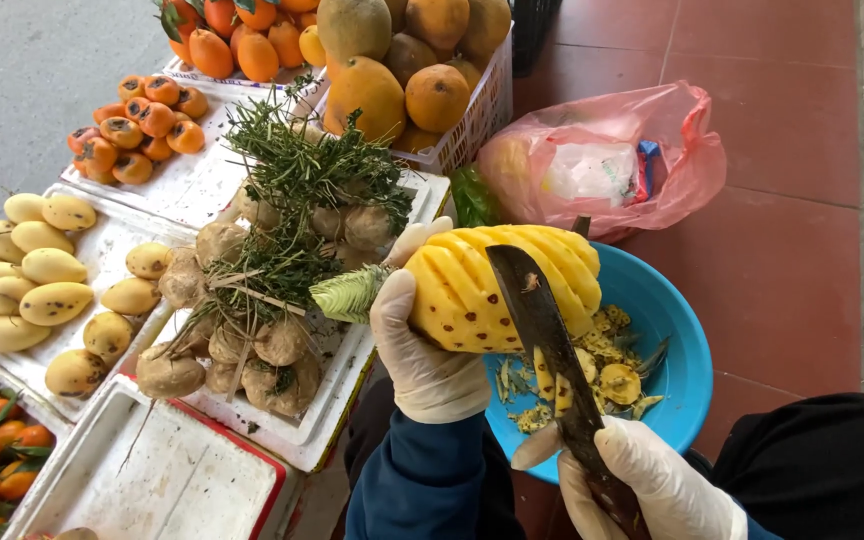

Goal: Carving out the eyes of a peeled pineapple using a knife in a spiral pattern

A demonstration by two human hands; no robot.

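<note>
My left hand, in a white glove, grips a peeled yellow pineapple by its stem end, where a trimmed green crown stub sticks out to the left. The fruit has spiral grooves cut into it and hangs over a blue bowl. My right hand, also gloved, holds a dark-bladed knife whose blade lies across the pineapple's near side. Yellow peel scraps lie in the bowl.
White foam trays at the left carry yellow mangoes, brown tubers with green sprigs and small orange fruits. A white basket holds large round fruits. A pink plastic bag lies on the red tile floor.
</note>
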